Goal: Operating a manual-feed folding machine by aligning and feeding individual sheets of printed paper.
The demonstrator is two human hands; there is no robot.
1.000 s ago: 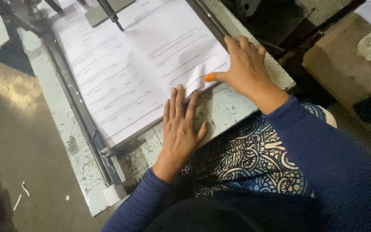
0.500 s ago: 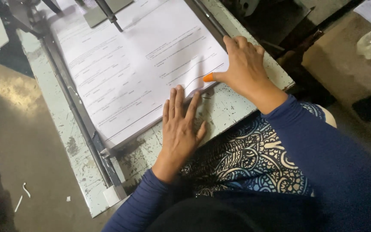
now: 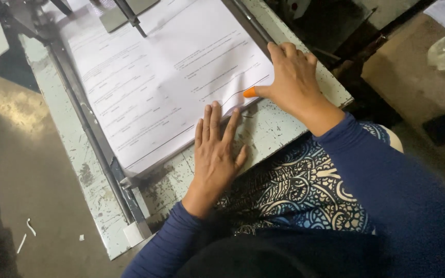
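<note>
We see a stack of printed paper sheets [image 3: 171,77] lying flat on a worn, paint-chipped metal table [image 3: 274,126], filling the surface from 9 to 1 o'clock. Our left hand [image 3: 216,149] lies open at 6 o'clock, fingers spread and pressed flat on the stack's near edge. Our right hand [image 3: 289,77], at 3 o'clock, rests on the right corner, its thumb, capped in an orange rubber tip [image 3: 250,92], lifting a few sheets into a small curl. We judge the paper light, floppy and slippery sheet on sheet, best taken at that loose corner. A dark metal rail [image 3: 93,144] bounds the left edge and a clamp bar [image 3: 127,13] sits at 12 o'clock; open room remains only along the near table edge.
</note>
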